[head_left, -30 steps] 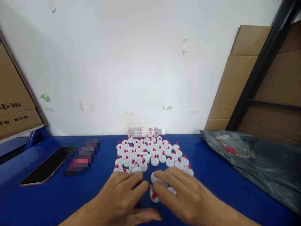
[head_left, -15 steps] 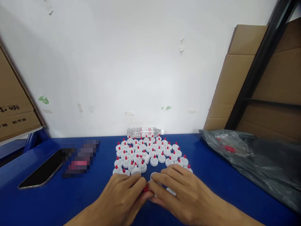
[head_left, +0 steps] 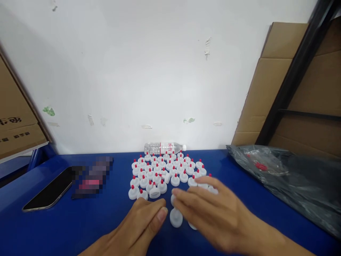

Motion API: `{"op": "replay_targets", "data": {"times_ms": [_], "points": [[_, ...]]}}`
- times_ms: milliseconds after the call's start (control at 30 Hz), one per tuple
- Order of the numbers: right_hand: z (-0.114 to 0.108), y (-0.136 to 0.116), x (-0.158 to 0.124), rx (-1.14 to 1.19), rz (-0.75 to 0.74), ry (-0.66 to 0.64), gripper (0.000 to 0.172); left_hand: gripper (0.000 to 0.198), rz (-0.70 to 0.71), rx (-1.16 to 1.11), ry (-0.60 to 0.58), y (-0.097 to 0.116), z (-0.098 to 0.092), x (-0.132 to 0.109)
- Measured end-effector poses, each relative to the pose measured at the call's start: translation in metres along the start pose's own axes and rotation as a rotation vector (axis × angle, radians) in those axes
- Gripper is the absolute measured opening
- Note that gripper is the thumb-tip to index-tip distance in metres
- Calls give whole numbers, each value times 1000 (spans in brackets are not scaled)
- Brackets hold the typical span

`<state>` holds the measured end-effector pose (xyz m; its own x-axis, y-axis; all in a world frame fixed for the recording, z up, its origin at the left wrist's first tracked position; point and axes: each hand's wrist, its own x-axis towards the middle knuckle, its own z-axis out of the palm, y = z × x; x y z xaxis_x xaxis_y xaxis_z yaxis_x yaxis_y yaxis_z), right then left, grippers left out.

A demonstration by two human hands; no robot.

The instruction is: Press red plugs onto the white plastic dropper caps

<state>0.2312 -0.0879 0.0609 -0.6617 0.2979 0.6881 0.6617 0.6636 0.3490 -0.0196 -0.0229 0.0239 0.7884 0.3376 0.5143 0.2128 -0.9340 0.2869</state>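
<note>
Low on the blue table, my left hand [head_left: 145, 224] is closed, thumb pressed against the bent index finger; whatever it may pinch is hidden. My right hand [head_left: 213, 209] is slightly blurred, fingers stretched over the right side of the cap group and its thumb out of sight. Between the hands stands a white nozzle cap [head_left: 176, 217] without a red tip. Other white caps show partly under the right hand's fingers. Ahead stand many white nozzle caps with red tips [head_left: 144, 182], in loose rows. One white cap [head_left: 167, 177] lies on its side among them.
A clear plastic bottle [head_left: 165, 148] lies behind the caps against the white wall [head_left: 149, 71]. At left are a phone [head_left: 50, 192] and a pixelated dark item [head_left: 93, 177]. At right, a grey plastic bag [head_left: 301, 185] carries a clear bag with red pieces [head_left: 261, 166].
My hands, together around a white cap with a red piece at the fingertips before, have come apart. The right hand has moved right, uncovering a white cap between them.
</note>
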Motion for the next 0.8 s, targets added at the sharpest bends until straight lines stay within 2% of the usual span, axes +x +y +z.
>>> {"op": "replay_targets", "data": {"times_ms": [67, 200, 400, 533, 633, 800], "points": [[-6, 13, -3, -59, 37, 15, 25, 27, -47, 15, 27, 1, -4, -1], [-5, 27, -7, 1, 215, -41, 18, 29, 0, 63, -59, 1, -5, 10], [10, 17, -10, 216, 397, -297, 14, 17, 70, 345, -346, -7, 3, 18], [12, 18, -12, 213, 458, -428, 4, 16, 81, 425, -447, -10, 6, 16], [13, 20, -13, 210, 474, -516, 7, 15, 79, 439, -487, -11, 8, 17], [15, 21, -14, 193, 466, -526, 8, 14, 64, 443, -504, -9, 7, 18]]}}
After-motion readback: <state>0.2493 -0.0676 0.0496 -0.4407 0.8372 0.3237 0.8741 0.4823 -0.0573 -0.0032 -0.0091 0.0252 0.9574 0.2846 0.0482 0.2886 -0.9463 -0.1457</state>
